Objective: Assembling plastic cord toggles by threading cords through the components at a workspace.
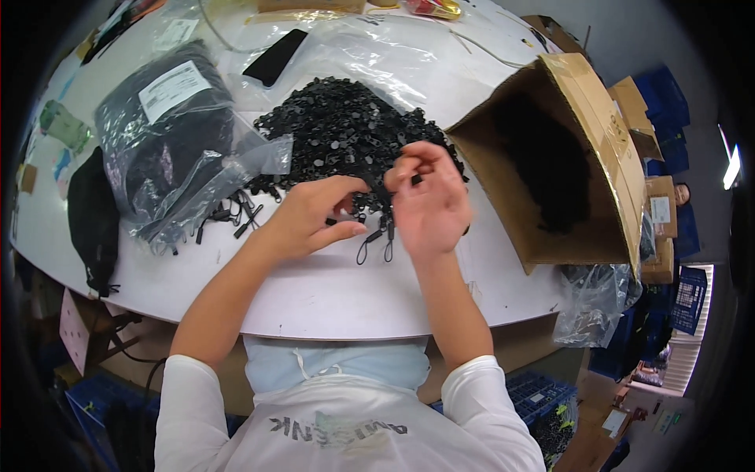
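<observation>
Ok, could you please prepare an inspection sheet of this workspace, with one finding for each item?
Surface: white table, curved front edge.
Job's things: heap of small black parts; looped black pieces at its near edge, between the hands.
Clutter: filled clear bag with white label; flat black object; cardboard box on its side, opening toward the heap.
Hands: left hand by the heap, thumb and forefinger apart; right hand beside it, fingers bent, grip unclear.
Cables: dark cord below the table's left side.
Surroundings: blue crates and cartons at right.
</observation>
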A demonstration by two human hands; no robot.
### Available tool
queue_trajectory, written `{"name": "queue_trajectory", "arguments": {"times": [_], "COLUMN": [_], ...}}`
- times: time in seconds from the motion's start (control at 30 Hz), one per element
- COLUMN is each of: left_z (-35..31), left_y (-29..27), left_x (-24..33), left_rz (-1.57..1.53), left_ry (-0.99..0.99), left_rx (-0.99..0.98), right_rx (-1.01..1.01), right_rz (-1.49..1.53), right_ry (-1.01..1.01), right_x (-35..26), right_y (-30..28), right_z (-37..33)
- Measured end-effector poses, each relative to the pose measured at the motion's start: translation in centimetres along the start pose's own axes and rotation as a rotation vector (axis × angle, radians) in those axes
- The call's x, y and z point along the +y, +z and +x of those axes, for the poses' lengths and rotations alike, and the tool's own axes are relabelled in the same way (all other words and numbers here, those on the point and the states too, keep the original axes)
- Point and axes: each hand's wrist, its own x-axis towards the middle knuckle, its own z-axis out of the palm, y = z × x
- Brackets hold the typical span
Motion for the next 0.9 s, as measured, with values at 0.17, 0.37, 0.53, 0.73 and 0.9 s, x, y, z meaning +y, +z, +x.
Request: {"name": "queue_trajectory", "arguments": {"times": [0.17,0.37,0.53,0.73,0.9], "left_z": [-0.8,-0.5,-0.6,-0.3,-0.2], "left_y": [0.7,0.1,-0.1,0.1,0.0], "left_x": [-1.7,-1.5,-1.8,-1.2,-1.6], "left_rz": [-0.245,-0.792,-0.814,-0.76,-0.691], "left_ry": [-0.1,-0.295,-0.262,-0.286,-0.256], "left_rx": [0.047,0.139,0.221,0.216,0.288], "right_rx": [-0.046,-0.003,0.044,0.133,0.169], "right_rz": [0.042,0.055,0.035,0.035,-0.353], "right_ry": [0.103,0.1,0.094,0.031,0.001], "right_x": [2.1,3.6,3.9,3.7,3.4], "right_y": [2.7,2.7,2.6,2.2,2.3], "right_z": [-0.4,-0.5,-0.7,-0.8,-0.9]}}
